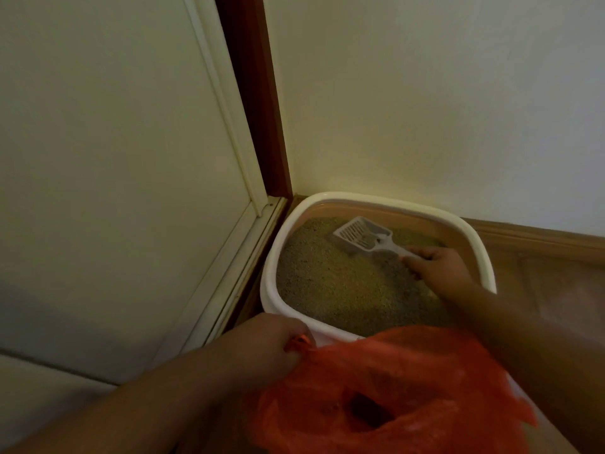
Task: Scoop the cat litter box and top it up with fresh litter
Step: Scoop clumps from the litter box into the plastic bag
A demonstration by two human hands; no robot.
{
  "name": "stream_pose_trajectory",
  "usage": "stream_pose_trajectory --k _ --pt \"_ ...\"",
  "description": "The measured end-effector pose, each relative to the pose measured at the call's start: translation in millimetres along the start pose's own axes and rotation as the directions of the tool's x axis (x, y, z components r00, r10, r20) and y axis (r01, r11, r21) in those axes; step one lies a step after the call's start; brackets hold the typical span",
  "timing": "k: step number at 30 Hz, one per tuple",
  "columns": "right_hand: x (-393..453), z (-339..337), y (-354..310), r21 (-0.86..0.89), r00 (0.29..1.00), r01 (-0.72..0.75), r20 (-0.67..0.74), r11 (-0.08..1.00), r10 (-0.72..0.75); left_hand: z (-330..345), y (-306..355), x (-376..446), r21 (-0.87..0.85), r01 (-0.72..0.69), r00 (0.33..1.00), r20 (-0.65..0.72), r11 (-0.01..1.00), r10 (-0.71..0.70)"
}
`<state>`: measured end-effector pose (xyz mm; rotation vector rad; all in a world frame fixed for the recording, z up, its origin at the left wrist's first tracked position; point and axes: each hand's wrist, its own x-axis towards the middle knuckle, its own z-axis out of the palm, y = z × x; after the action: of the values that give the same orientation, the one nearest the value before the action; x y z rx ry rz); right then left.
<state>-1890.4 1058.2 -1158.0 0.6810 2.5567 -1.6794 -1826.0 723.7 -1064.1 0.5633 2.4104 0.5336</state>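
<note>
A white litter box [271, 257] stands in the corner of the room, filled with tan litter [340, 286]. My right hand [438, 268] grips the handle of a white slotted scoop [360, 235], whose head lies over the litter near the far side of the box. A few dark clumps sit in the scoop. My left hand [265, 348] grips the edge of an orange plastic bag [393, 388] held open just in front of the box. Something dark lies inside the bag.
A white door [114, 175] with a dark red frame post [252, 93] is on the left, close to the box. A pale wall [442, 109] with a wooden skirting board [540, 237] runs behind and to the right. Wooden floor lies right of the box.
</note>
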Motion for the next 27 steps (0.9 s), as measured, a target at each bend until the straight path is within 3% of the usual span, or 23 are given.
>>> stream_pose_trajectory --k 6,11,19,23,27 --pt "-14.7 -54.4 -20.1 0.017 0.997 0.025 0.069 1.000 -0.026 -3.5 9.4 -2.5 -0.036 -0.011 1.000 -0.015 0.999 0.011" --pt "-34.4 -72.1 -26.7 0.005 0.989 0.012 0.146 1.000 -0.012 -7.7 25.1 -3.6 -0.059 -0.064 0.993 0.098 0.996 0.070" --pt "-50.8 -95.9 -31.2 0.049 0.967 0.073 0.239 0.996 -0.083 -8.7 42.6 3.3 -0.006 -0.134 0.990 -0.038 0.991 0.133" --pt "-53.0 -111.3 -38.6 0.045 0.943 0.127 0.304 0.991 -0.134 -16.3 45.1 3.8 0.149 -0.130 0.990 -0.041 0.980 0.137" --pt "-55.8 -124.8 -50.8 0.019 0.904 0.189 0.387 0.982 -0.181 -20.3 42.3 5.3 0.255 -0.039 0.999 0.007 0.966 0.039"
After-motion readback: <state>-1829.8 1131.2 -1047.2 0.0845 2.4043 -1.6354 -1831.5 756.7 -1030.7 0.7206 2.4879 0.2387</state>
